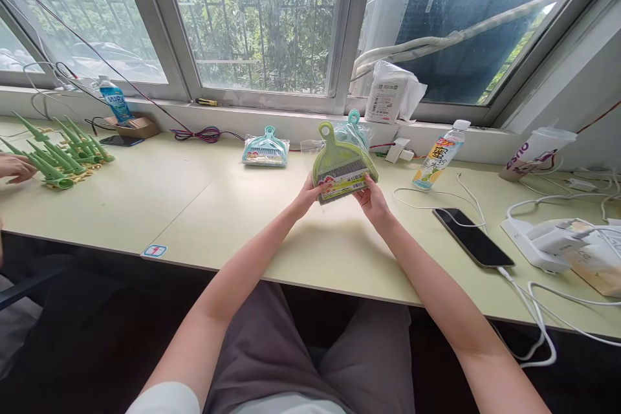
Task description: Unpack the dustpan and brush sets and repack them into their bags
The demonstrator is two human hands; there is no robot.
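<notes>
1. The green dustpan set, a pan with a brush in a clear wrap, is held up just above the table. It is roughly centre, handle up, label edge down.
2. Our left hand pinches the set's lower left corner, thumb on the front face. The other fingers are hidden behind it.
3. Our right hand pinches the lower right corner in the same way. The set spans the gap between the two hands, which don't touch each other.
4. Just behind the set, a second wrapped teal pan leans near the window sill, partly hidden by the green one.
5. Left of the hands, a teal dustpan set lies flat on the table, apart from them.
6. Right of the hands, a yellow-label bottle is tilted against the sill, and a white cable loops beside it. A dark phone lies face up nearer the table edge.
7. A white bag sits on the sill above.
8. Far right is a pile of white chargers, with a cup on its side behind it.
9. At the far left is a cluster of green spikes, with another person's hand beside it. A blue bottle stands behind them.
</notes>
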